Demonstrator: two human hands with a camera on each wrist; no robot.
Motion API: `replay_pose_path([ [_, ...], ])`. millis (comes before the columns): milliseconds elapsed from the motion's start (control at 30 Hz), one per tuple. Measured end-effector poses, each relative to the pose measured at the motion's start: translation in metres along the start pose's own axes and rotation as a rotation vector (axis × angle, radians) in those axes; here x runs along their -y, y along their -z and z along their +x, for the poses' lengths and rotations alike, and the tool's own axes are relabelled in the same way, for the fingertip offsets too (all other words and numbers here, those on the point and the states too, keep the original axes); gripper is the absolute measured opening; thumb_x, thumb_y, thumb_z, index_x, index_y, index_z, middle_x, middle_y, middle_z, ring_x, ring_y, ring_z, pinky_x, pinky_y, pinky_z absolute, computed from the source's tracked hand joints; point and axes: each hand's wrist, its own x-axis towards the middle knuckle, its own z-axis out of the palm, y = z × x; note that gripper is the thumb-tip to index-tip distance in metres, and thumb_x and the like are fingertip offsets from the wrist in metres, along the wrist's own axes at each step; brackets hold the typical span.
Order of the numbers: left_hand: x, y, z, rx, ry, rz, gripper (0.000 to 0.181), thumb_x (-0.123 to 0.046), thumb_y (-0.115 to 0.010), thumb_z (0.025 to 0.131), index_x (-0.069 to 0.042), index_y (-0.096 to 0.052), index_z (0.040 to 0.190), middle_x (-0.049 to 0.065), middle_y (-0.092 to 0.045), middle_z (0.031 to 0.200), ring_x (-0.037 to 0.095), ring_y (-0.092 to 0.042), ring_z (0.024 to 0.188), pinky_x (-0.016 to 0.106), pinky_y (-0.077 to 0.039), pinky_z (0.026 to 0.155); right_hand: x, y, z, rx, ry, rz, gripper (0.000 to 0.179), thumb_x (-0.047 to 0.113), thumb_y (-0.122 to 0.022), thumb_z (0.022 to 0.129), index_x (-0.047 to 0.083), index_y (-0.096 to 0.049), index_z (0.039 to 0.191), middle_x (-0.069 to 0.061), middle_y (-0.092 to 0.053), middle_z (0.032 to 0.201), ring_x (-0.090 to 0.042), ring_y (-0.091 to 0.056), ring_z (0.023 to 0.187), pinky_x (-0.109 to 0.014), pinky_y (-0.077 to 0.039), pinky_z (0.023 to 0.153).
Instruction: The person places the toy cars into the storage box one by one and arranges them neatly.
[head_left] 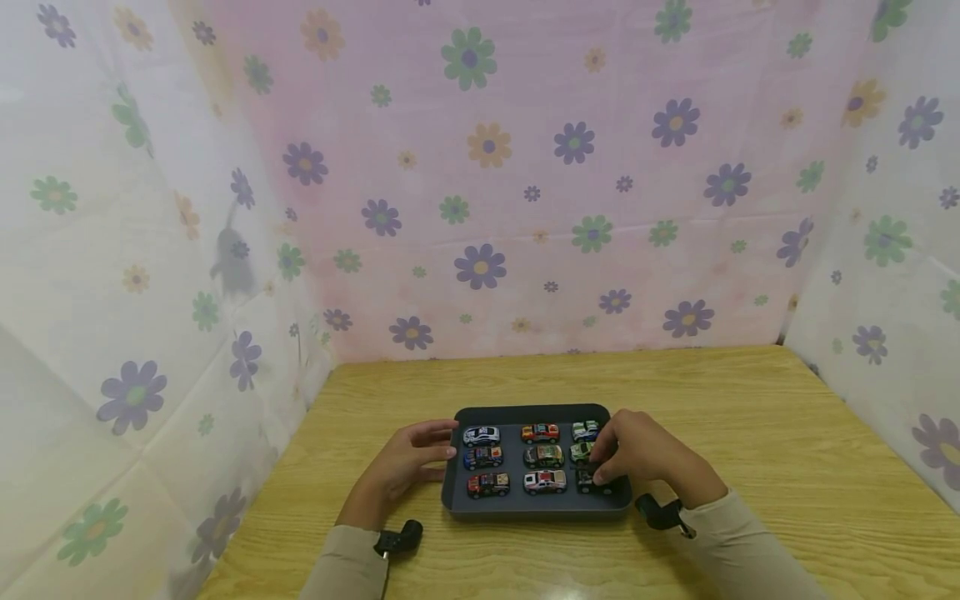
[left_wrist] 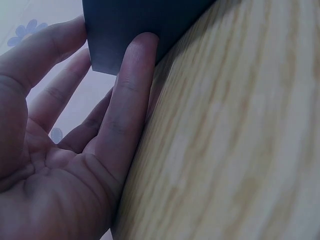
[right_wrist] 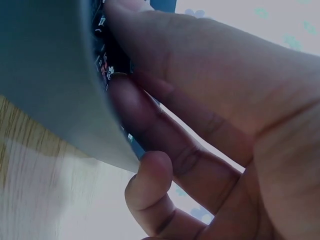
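Observation:
A dark grey tray point(head_left: 534, 515) lies on the table, with several small toy cars standing in it in three columns. At the tray's left wall is my left hand point(head_left: 408, 458); in the left wrist view its extended fingers touch the outside of the tray point(left_wrist: 127, 25). My right hand point(head_left: 647, 450) reaches over the right rim and pinches a black toy car point(head_left: 587, 483) at the front right corner. Behind that car are a green toy car point(head_left: 579, 451) and a white-green-blue one point(head_left: 585, 430), partly covered by the fingers. The white-and-red car point(head_left: 545, 482) stands in the front middle.
The wood-grain table point(head_left: 420, 387) extends on all sides of the tray. Flowered cloth point(head_left: 525, 183) hangs at the back and both sides. Dark wrist-worn cameras point(head_left: 401, 537) sit at the sleeves near the table.

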Motion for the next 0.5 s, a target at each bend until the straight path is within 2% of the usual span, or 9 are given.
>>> replay_pose_path([
  [200, -0.001, 0.0, 0.0, 0.005, -0.009, 0.019, 0.058, -0.018, -0.076, 0.097, -0.01, -0.055, 0.15, 0.022, -0.047, 0.155, 0.03, -0.065, 0.122, 0.049, -0.062, 0.09, 0.001, 0.004, -0.005, -0.009, -0.012, -0.005, 0.023, 0.02, -0.095, 0.074, 0.016, -0.083, 0.093, 0.005, -0.076, 0.092, -0.012, -0.067, 0.082, -0.034, -0.058, 0.07],
  [367, -0.006, 0.001, -0.004, 0.001, -0.003, 0.047, 0.055, -0.02, -0.071, 0.1, -0.009, -0.053, 0.151, 0.022, -0.048, 0.155, 0.031, -0.064, 0.124, 0.048, -0.062, 0.091, 0.001, 0.017, -0.014, -0.05, -0.036, 0.011, 0.027, 0.029, -0.087, 0.085, 0.014, -0.081, 0.106, -0.001, -0.075, 0.107, -0.014, -0.066, 0.086, -0.034, -0.056, 0.069],
  [433, -0.012, 0.004, -0.007, -0.018, -0.014, 0.106, 0.055, -0.022, -0.071, 0.1, -0.008, -0.054, 0.15, 0.021, -0.05, 0.153, 0.032, -0.064, 0.125, 0.047, -0.062, 0.091, -0.002, 0.026, -0.02, -0.086, -0.036, -0.031, 0.032, 0.033, -0.081, 0.091, 0.012, -0.078, 0.116, -0.005, -0.074, 0.116, -0.018, -0.067, 0.091, -0.036, -0.058, 0.071],
  [500, -0.021, 0.008, -0.012, -0.052, -0.047, 0.211, 0.055, -0.025, -0.071, 0.1, -0.009, -0.054, 0.15, 0.02, -0.052, 0.152, 0.034, -0.063, 0.126, 0.047, -0.062, 0.092, -0.008, 0.036, -0.027, -0.13, -0.025, -0.114, 0.043, 0.036, -0.076, 0.095, 0.009, -0.072, 0.128, -0.01, -0.071, 0.127, -0.026, -0.069, 0.101, -0.042, -0.06, 0.079],
])
